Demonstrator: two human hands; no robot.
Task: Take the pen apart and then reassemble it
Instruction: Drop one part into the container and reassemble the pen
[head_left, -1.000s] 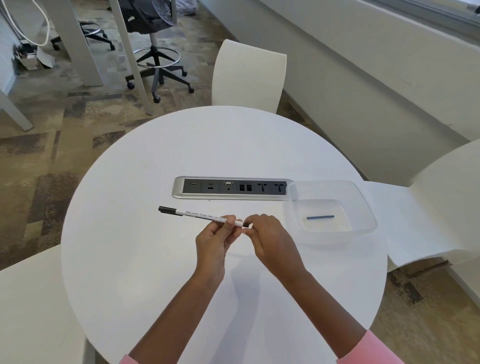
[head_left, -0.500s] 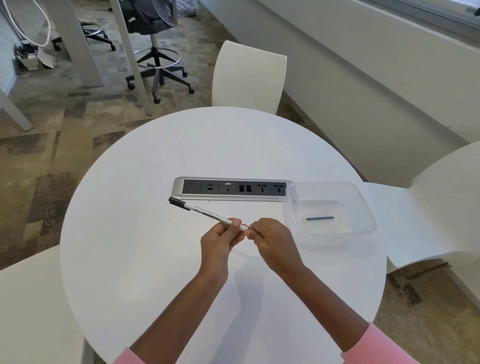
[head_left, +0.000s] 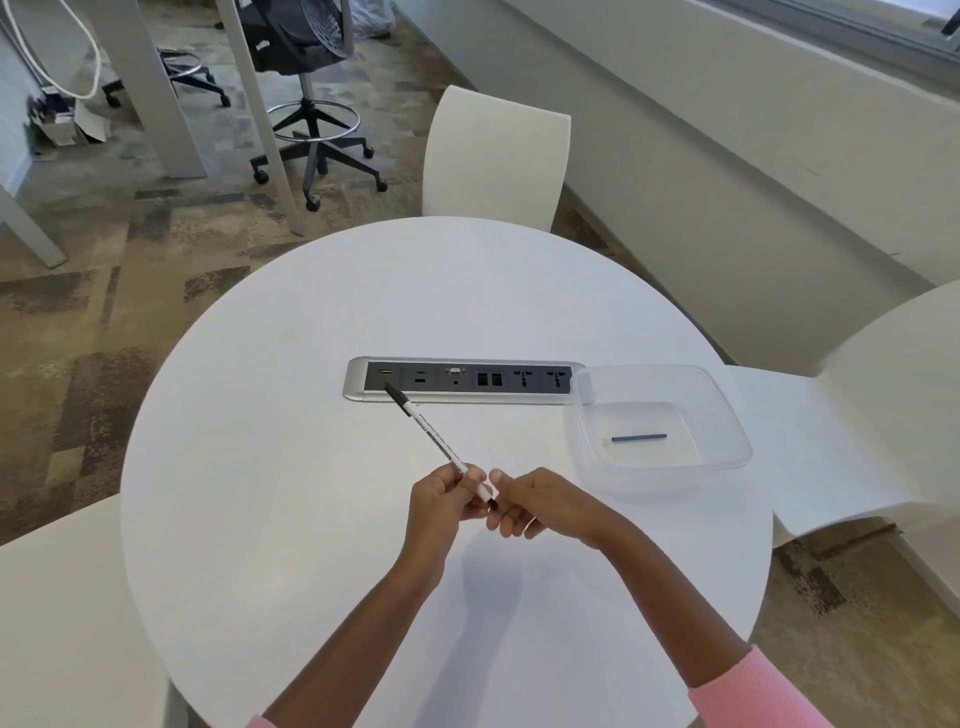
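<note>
Left grip (head_left: 441, 499) and right grip (head_left: 540, 501) pinch the pen (head_left: 431, 436) over a round table (head_left: 311, 519).

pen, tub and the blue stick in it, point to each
pen (head_left: 429, 431): head view, middle of the white barrel
tub (head_left: 709, 415): head view, its right wall
stick (head_left: 639, 438): head view, its middle

Left hand (head_left: 441, 499) grips pen (head_left: 431, 434) near rear end, black cap angled up-left toward socket panel (head_left: 357, 387). Right hand (head_left: 540, 501) pinches the rear tip. Blue rod (head_left: 639, 438) lies in clear tray (head_left: 722, 410), right side of white table (head_left: 311, 467).
</note>
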